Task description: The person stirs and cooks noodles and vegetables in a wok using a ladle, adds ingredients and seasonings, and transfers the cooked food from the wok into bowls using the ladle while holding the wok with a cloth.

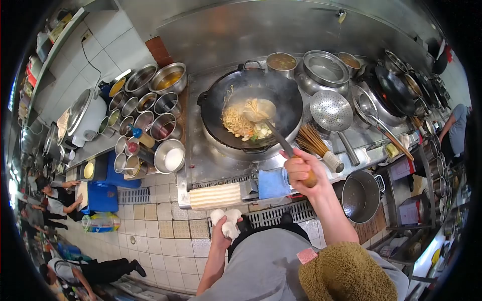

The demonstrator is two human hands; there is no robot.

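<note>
In the head view my right hand [304, 170] is closed around the wooden handle of a ladle [266, 111]. The ladle's bowl rests over the food in a large black wok [287, 95] and holds some noodles. Beneath and beside it lie more noodles [235, 120], with pale and green vegetable pieces at the lower side, and steam rises. My left hand [221, 232] grips a bunched white cloth [230, 223] in front of my body, below the stove's front edge and apart from the wok.
Left of the wok stand several metal seasoning pots [164, 125] and a rice cooker [88, 116]. To the right are a perforated strainer [331, 110], a bamboo brush [321, 150] and stacked woks [394, 90]. A striped towel [215, 195] and a blue cloth [273, 183] lie along the front edge. Other people stand at left.
</note>
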